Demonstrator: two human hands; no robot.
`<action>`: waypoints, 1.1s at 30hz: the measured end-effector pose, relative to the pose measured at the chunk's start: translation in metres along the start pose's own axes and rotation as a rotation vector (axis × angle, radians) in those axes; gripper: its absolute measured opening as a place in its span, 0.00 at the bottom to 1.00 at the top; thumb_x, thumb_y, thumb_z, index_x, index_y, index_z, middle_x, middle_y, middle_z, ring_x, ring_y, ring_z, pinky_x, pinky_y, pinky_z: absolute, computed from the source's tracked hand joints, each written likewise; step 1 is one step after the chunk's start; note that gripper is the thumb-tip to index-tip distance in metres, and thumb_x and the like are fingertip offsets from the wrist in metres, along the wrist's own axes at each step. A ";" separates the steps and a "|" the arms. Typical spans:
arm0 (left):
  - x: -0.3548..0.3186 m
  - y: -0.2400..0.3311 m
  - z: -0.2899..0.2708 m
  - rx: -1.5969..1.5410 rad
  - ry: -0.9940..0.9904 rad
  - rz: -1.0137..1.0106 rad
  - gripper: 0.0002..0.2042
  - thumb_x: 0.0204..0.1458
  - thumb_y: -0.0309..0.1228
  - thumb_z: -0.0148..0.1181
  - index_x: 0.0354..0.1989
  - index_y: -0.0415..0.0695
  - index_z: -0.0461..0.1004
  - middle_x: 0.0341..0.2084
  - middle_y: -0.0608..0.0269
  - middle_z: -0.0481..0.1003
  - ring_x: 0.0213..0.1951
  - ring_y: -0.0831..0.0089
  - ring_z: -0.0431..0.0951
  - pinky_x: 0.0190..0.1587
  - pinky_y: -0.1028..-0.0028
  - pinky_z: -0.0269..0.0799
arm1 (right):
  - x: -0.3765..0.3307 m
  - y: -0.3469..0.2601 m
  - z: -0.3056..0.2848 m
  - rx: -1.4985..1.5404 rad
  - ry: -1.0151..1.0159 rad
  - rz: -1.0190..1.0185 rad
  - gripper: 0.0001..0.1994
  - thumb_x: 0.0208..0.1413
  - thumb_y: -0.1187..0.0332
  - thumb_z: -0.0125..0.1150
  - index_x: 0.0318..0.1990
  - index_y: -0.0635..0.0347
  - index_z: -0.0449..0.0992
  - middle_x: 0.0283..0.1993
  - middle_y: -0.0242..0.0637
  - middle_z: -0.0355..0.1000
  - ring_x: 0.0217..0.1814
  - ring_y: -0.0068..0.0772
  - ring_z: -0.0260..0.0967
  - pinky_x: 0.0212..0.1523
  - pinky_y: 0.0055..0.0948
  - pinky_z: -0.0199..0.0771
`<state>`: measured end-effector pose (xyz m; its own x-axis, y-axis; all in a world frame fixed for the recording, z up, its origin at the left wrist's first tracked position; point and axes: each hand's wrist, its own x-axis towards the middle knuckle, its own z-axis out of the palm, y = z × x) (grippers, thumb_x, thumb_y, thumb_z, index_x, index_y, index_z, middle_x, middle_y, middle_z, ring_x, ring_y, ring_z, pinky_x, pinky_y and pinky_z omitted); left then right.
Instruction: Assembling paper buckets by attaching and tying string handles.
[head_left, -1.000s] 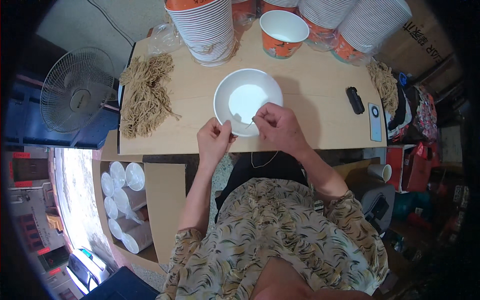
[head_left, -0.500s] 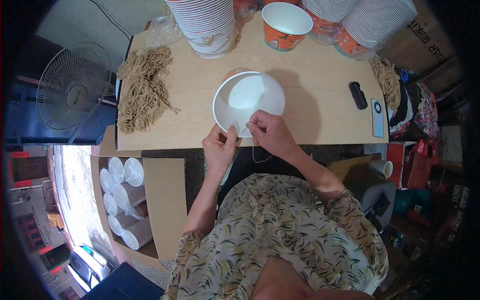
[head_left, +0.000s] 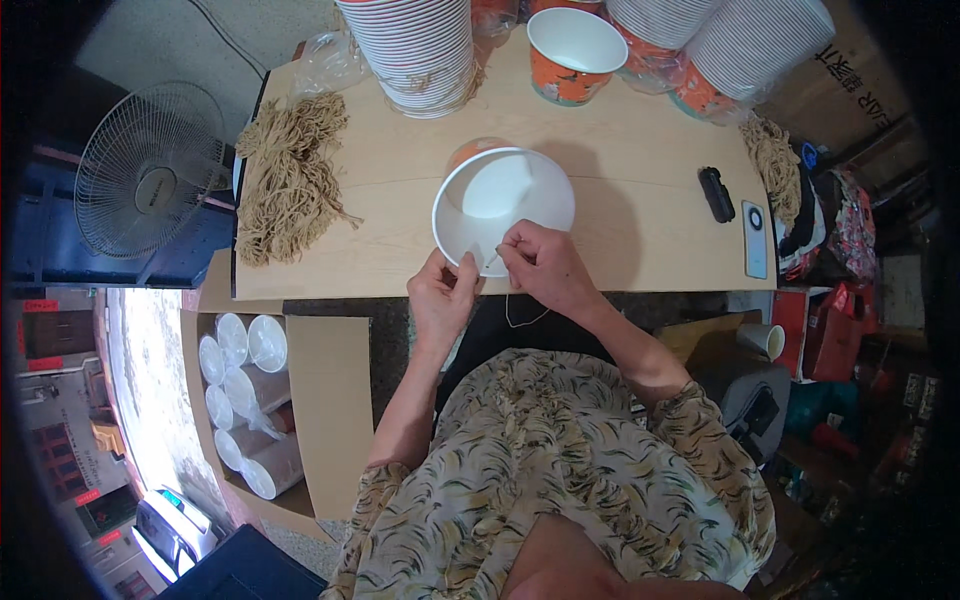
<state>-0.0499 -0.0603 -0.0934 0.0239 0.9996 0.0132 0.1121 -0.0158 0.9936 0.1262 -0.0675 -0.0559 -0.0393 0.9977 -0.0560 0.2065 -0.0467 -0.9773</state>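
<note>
The bucket [head_left: 505, 185] is found tilted at the near edge of the counter [head_left: 390, 210], its mouth turned toward the person. Its near rim is pinched by the fingers of the left hand [head_left: 438, 298]. The right hand [head_left: 552, 274] is closed at the inner wall, apparently on a cord [head_left: 511, 318], which is left hanging in a loop below. The bucket could be dropped if the rim grip is loosened; its wall could be torn by a hard pull, or the loop snagged.
</note>
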 end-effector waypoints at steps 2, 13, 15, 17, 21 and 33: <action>0.000 0.001 -0.001 0.014 -0.002 0.003 0.08 0.60 0.29 0.61 0.35 0.35 0.78 0.18 0.70 0.75 0.21 0.87 0.72 0.23 0.81 0.68 | 0.000 0.003 0.001 -0.036 0.005 -0.007 0.06 0.62 0.74 0.59 0.33 0.67 0.72 0.21 0.30 0.71 0.21 0.16 0.68 0.22 0.21 0.69; -0.001 0.010 0.002 0.079 -0.020 -0.001 0.09 0.60 0.30 0.61 0.34 0.35 0.77 0.18 0.67 0.76 0.21 0.86 0.72 0.25 0.80 0.68 | 0.002 0.015 0.003 -0.092 -0.007 -0.023 0.06 0.61 0.73 0.60 0.33 0.66 0.73 0.20 0.31 0.71 0.21 0.19 0.69 0.22 0.24 0.69; 0.001 0.007 0.003 0.057 -0.027 -0.014 0.09 0.61 0.30 0.60 0.33 0.35 0.77 0.18 0.67 0.76 0.22 0.85 0.73 0.25 0.80 0.69 | 0.003 0.016 0.003 -0.142 0.010 -0.055 0.07 0.60 0.71 0.62 0.32 0.65 0.75 0.20 0.34 0.73 0.20 0.23 0.71 0.22 0.27 0.70; 0.003 0.008 0.003 0.035 -0.032 -0.026 0.10 0.61 0.30 0.60 0.33 0.34 0.77 0.18 0.66 0.77 0.22 0.85 0.73 0.25 0.80 0.69 | 0.005 0.009 -0.001 -0.498 -0.015 -0.224 0.08 0.57 0.66 0.64 0.31 0.60 0.79 0.21 0.41 0.75 0.22 0.40 0.75 0.26 0.37 0.73; 0.011 0.017 0.003 -0.119 -0.097 -0.199 0.10 0.62 0.30 0.59 0.34 0.34 0.75 0.23 0.60 0.79 0.26 0.78 0.80 0.28 0.79 0.76 | 0.014 -0.014 -0.009 -0.629 -0.076 -0.125 0.10 0.55 0.60 0.62 0.29 0.57 0.80 0.26 0.45 0.76 0.32 0.54 0.76 0.35 0.50 0.75; 0.032 0.028 -0.005 -0.569 -0.142 -0.467 0.09 0.64 0.28 0.55 0.41 0.33 0.69 0.38 0.40 0.80 0.39 0.62 0.85 0.41 0.74 0.84 | 0.007 -0.040 -0.024 -0.486 -0.176 -0.169 0.15 0.53 0.68 0.67 0.47 0.55 0.72 0.32 0.36 0.76 0.31 0.42 0.77 0.33 0.41 0.75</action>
<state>-0.0507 -0.0288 -0.0647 0.2323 0.8863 -0.4006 -0.3885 0.4622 0.7972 0.1413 -0.0573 -0.0127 -0.2659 0.9638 0.0199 0.6099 0.1841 -0.7708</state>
